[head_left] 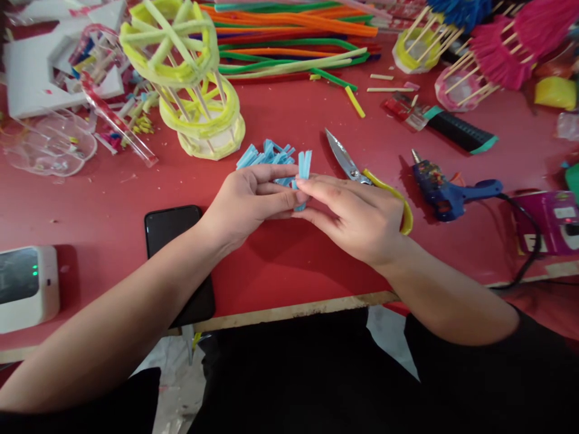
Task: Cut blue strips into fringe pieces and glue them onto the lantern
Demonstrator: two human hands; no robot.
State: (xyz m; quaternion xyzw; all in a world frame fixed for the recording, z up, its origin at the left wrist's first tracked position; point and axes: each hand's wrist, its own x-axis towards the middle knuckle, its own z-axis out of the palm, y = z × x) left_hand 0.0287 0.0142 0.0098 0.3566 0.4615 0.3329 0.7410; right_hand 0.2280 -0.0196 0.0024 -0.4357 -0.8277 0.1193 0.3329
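Fingertips of my left hand (253, 196) and my right hand (357, 214) meet above the red table, both pinched closed around a few short light-blue pipe cleaner pieces (304, 164). The pieces stand roughly upright, side by side, with their lower part mostly covered by my fingers. Just behind my left hand lies a loose pile of similar light-blue pieces (266, 155). Scissors (346, 158) with yellow handles lie beyond my right hand, which partly hides them.
A yellow two-tier pipe cleaner frame (203, 120) stands back left, before bundled long pipe cleaners (294, 24). To the right are a blue glue gun (447, 190) with a cord, a utility knife (456, 128) and pink fringed stick models (497, 54). A phone (174, 226) lies under my left forearm.
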